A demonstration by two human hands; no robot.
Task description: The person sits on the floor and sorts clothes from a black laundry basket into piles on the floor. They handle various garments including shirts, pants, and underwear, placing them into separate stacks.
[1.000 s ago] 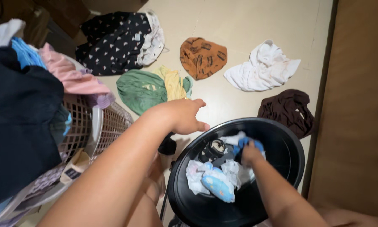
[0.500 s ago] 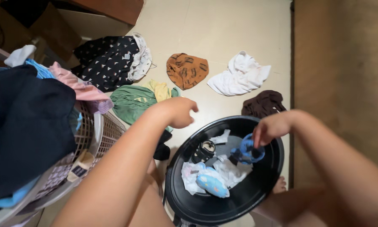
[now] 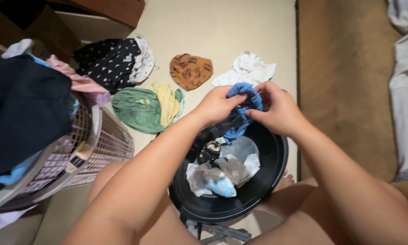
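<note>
Pinching the blue garment (image 3: 241,97) between our left hand (image 3: 218,105) and right hand (image 3: 279,110), fingers closed on it, we let it hang lengthwise (both hands equally near) above the black basin (image 3: 276,168).

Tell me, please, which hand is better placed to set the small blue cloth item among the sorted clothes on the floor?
Probably the left hand: both hands grip the small blue cloth item, but the left is closer to the floor clothes, like the green garment.

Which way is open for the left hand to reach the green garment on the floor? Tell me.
Probably yes, over the floor: the left hand holds the blue cloth above the black tub, and the green garment lies uncovered beside it.
</note>
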